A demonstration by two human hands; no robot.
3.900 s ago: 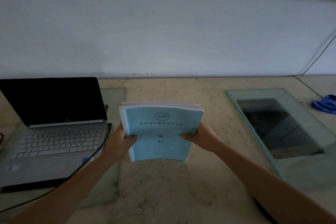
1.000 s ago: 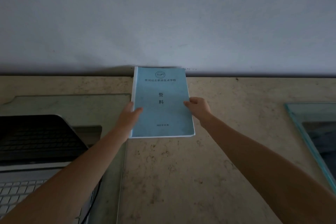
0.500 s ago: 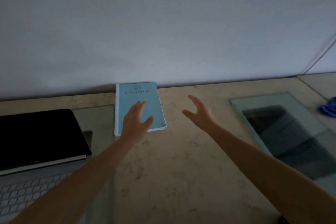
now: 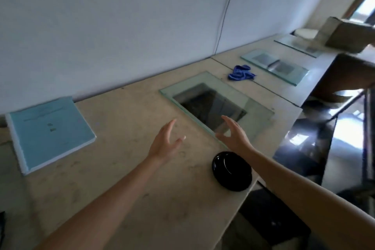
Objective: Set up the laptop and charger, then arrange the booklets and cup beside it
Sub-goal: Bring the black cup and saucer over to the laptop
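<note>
The stack of light blue booklets (image 4: 50, 132) lies flat on the stone counter (image 4: 125, 168) at the left, its far edge against the white wall. My left hand (image 4: 165, 142) hovers above the counter's middle with fingers straight, holding nothing. My right hand (image 4: 233, 134) hovers open over the near corner of a glass panel (image 4: 255, 111), fingers spread. A black round object (image 4: 232, 170), possibly the cup seen from above, sits near the counter's front edge below my right wrist. The laptop and charger are out of view.
A crumpled blue cloth (image 4: 241, 73) lies farther along the counter. Beyond it are more glass panels (image 4: 276, 65) and a cardboard box (image 4: 345, 34). A thin cable (image 4: 222, 22) runs down the wall. The counter's front edge drops to a dark floor at right.
Both hands let go of the booklets, which now lie against the wall. The view swung right, the laptop left the frame, and my hands moved rightward toward the glass panel and black object.
</note>
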